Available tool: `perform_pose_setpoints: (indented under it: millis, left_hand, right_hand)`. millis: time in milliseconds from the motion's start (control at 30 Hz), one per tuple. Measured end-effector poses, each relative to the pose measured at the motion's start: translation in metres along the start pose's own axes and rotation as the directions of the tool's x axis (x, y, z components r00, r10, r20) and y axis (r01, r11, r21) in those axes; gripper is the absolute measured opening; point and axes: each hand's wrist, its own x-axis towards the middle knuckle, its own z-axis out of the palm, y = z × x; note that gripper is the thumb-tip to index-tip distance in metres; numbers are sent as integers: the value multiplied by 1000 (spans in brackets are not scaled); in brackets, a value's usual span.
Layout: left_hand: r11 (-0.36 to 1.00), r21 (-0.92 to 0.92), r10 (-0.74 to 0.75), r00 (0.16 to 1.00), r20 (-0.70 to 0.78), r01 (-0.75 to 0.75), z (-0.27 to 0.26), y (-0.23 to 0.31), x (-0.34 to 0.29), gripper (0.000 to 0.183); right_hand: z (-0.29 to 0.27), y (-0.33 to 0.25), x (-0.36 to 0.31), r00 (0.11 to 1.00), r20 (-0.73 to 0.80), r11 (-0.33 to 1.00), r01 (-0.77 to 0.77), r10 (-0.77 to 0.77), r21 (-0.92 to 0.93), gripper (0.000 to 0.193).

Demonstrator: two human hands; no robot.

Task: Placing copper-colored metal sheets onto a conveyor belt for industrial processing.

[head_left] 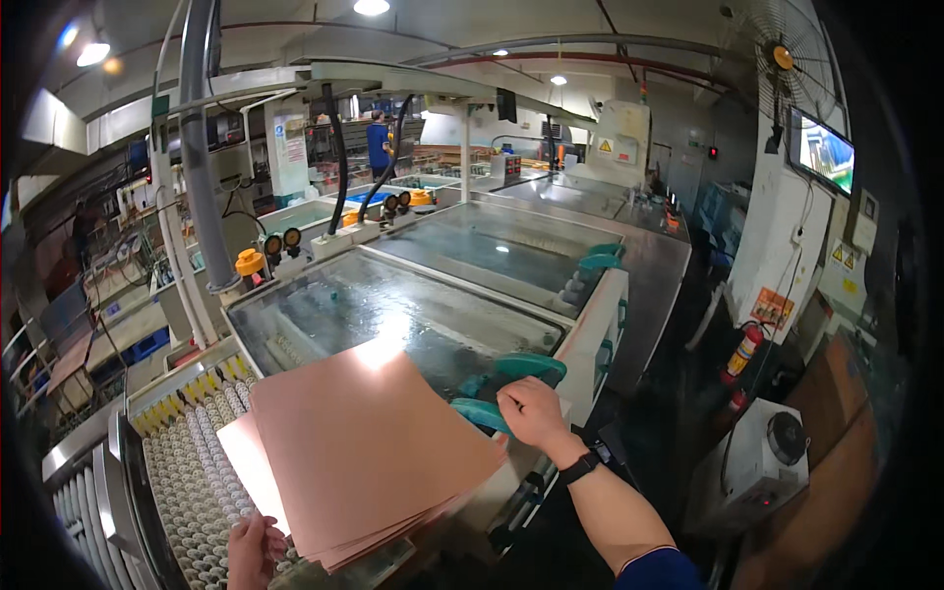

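A stack of thin copper-coloured sheets (369, 452) lies over the roller bed and the near edge of a tank. One sheet, bright with glare (254, 462), sticks out at the stack's left side. My left hand (258, 553) is at that sheet's lower corner, its fingers curled against the edge. My right hand (534, 413), with a dark band on the wrist, closes on a green handle (482, 413) at the near right corner of the tank's clear cover (324, 295). Its fingertips are partly hidden behind the hand.
The bed of ridged rollers (187, 482) runs along the left. A second clear cover (492, 246) lies beyond the first. Yellow-capped fittings and gauges (285, 241) line the far left edge. A fire extinguisher (744, 351) and a white box unit (757, 452) stand right. Someone in blue (379, 143) stands far back.
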Motion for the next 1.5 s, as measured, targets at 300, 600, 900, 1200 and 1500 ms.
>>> perform_pose_setpoints:
  millis: [300, 600, 900, 1200, 1500]
  left_hand:
    - [991, 119, 44, 995, 89, -54, 55, 45, -61, 14]
    - [995, -102, -6, 990, -140, -8, 42, 43, -40, 19]
    - [987, -155, -62, 989, -134, 41, 56, 38, -45, 6]
    - [993, -116, -1, 991, -133, -15, 69, 32, -55, 5]
    - [918, -381, 4, 961, -277, -113, 31, 17, -20, 16]
  right_hand:
    - [-1, -3, 1, 999, -47, 999, 5, -3, 40, 13]
    - [-4, -1, 1, 997, -67, 995, 50, -45, 84, 13]
    - [-4, 1, 0, 997, -61, 996, 55, -51, 70, 9]
    - [-3, 0, 0, 995, -82, 995, 63, -57, 75, 9]
    - [-4, -3, 2, 994, -96, 996, 54, -47, 77, 10]
